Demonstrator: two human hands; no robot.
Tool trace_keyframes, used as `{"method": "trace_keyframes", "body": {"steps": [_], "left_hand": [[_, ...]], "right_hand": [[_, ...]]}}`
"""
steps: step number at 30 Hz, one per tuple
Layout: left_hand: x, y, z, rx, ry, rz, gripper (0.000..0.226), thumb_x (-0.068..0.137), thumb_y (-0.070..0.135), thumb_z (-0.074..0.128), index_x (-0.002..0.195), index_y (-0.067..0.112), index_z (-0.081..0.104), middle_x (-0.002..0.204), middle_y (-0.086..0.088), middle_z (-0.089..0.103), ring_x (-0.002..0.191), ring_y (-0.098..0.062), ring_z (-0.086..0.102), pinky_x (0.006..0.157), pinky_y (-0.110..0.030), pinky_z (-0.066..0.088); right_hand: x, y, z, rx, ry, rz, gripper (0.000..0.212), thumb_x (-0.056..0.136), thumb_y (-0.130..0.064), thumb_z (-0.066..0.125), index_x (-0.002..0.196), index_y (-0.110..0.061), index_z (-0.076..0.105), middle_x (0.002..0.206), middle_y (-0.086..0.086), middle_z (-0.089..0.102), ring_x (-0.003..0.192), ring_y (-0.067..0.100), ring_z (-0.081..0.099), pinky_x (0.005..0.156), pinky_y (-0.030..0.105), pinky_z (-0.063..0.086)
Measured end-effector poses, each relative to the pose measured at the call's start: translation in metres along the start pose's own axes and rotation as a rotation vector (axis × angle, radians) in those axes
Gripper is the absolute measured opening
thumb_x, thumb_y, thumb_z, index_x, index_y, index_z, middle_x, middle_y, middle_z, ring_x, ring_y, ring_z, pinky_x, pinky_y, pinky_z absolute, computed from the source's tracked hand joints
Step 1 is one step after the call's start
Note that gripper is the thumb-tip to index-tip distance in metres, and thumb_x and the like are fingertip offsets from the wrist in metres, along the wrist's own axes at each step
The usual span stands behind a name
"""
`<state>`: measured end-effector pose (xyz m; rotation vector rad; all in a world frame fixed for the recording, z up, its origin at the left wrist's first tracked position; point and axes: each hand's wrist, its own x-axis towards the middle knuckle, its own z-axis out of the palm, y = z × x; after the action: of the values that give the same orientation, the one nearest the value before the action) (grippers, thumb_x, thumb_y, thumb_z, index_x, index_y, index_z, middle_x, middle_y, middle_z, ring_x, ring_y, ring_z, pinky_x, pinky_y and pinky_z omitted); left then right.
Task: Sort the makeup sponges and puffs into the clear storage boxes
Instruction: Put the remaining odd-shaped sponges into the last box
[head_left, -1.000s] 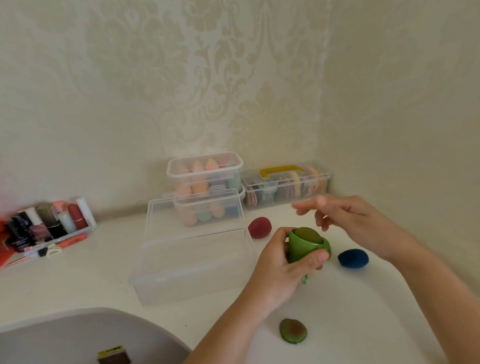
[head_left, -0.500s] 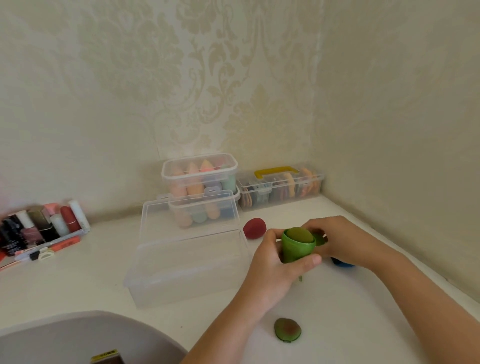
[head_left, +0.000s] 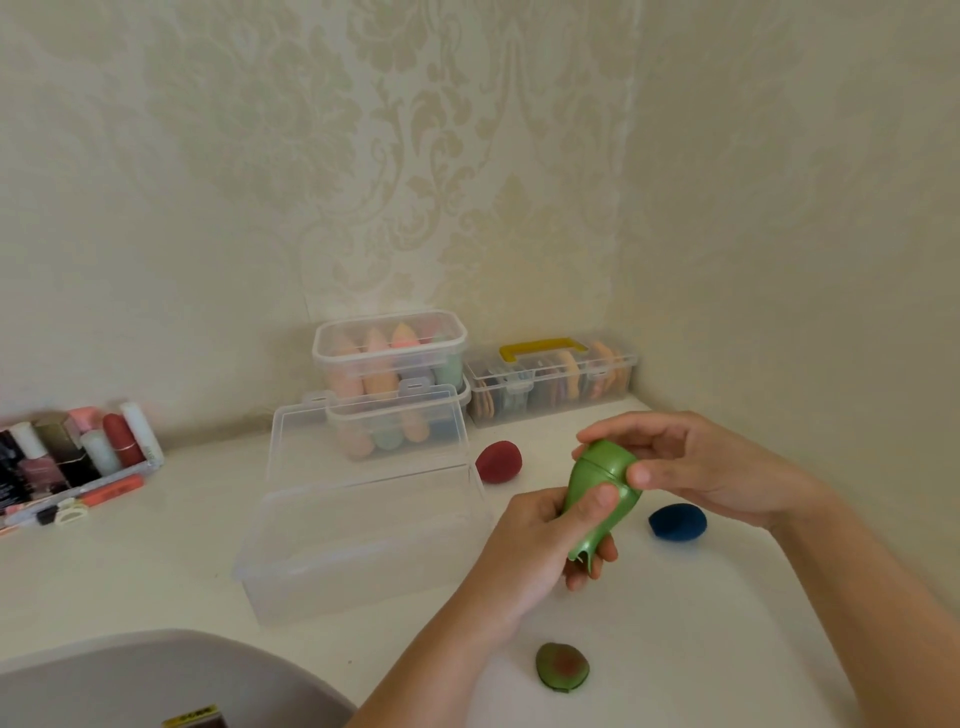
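Pale damask wallpaper closes the corner behind your white bench; your left hand has its fingers curled round the lower half of a green egg-shaped case, thumb pressed on its front, held above the bench and tilted with its top leaning right; your right hand comes in from the right, palm turned towards you, thumb and forefinger pinching the case's cap at the seam. Just left of your hands stands an open clear box, lid upright behind it; a red sponge lies beyond the case, a blue sponge under your right wrist, a flat green and brown puff near the front edge. At the back, two stacked clear boxes hold pastel sponges; beside them a yellow-handled box holds round puffs. A tray of cosmetics sits far left, its labels too blurred to read; a grey basin fills the lower left.
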<state>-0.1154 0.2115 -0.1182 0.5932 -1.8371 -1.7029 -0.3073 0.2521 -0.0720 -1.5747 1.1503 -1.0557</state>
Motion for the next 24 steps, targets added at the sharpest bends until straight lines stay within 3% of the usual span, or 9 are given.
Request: {"method": "trace_keyframes", "body": {"steps": [2,5,8,15,20,24], "left_hand": [[0.0,0.001,0.0,-0.035,-0.024,-0.03,0.065,0.075,0.063,0.057,0.096,0.001,0.064,0.066,-0.003,0.063,0.052,-0.011,0.053,0.046,-0.019,0.038],[-0.001,0.006,0.0,-0.115,-0.081,-0.086,0.061,0.081,0.067,0.048,0.09,0.009,0.065,0.059,-0.003,0.059,0.047,-0.013,0.051,0.043,-0.019,0.037],[-0.003,0.011,-0.001,-0.264,-0.136,-0.156,0.06,0.081,0.065,0.041,0.087,0.009,0.06,0.053,-0.002,0.052,0.038,-0.009,0.04,0.038,-0.017,0.029],[-0.002,0.015,-0.003,-0.4,-0.19,-0.179,0.054,0.083,0.056,0.039,0.088,0.004,0.054,0.048,0.005,0.055,0.034,-0.001,0.031,0.038,-0.014,0.016],[0.001,0.012,-0.003,-0.267,-0.166,-0.133,0.054,0.086,0.059,0.044,0.084,0.007,0.058,0.05,0.006,0.054,0.038,-0.003,0.029,0.042,-0.016,0.016],[0.001,0.008,0.001,-0.114,-0.062,-0.101,0.057,0.08,0.063,0.049,0.087,0.009,0.063,0.055,0.001,0.055,0.042,-0.006,0.033,0.043,-0.015,0.026]], "right_hand": [[-0.001,-0.002,0.002,-0.026,-0.005,-0.004,0.06,0.061,-0.051,0.082,0.112,-0.023,0.068,0.114,0.011,0.067,0.105,0.024,0.064,0.086,0.026,0.051],[0.002,-0.008,0.015,-0.125,0.025,-0.045,0.047,0.081,-0.047,0.066,0.109,-0.01,0.064,0.092,0.006,0.068,0.075,0.019,0.065,0.069,0.024,0.051],[0.01,-0.01,0.033,-0.284,0.12,-0.106,0.034,0.092,-0.037,0.042,0.091,-0.007,0.059,0.07,0.002,0.057,0.055,0.007,0.051,0.052,0.02,0.041],[0.011,-0.01,0.043,-0.423,0.19,-0.088,0.042,0.091,-0.047,0.033,0.078,-0.012,0.053,0.066,0.013,0.057,0.056,0.01,0.047,0.054,0.019,0.037],[0.01,-0.011,0.04,-0.431,0.165,-0.018,0.044,0.097,-0.041,0.034,0.077,-0.005,0.051,0.06,0.007,0.058,0.053,0.006,0.05,0.051,0.011,0.035],[0.013,-0.005,0.039,-0.397,0.199,0.005,0.052,0.089,-0.053,0.037,0.076,-0.005,0.053,0.065,0.013,0.058,0.053,0.01,0.049,0.052,0.019,0.036]]}}
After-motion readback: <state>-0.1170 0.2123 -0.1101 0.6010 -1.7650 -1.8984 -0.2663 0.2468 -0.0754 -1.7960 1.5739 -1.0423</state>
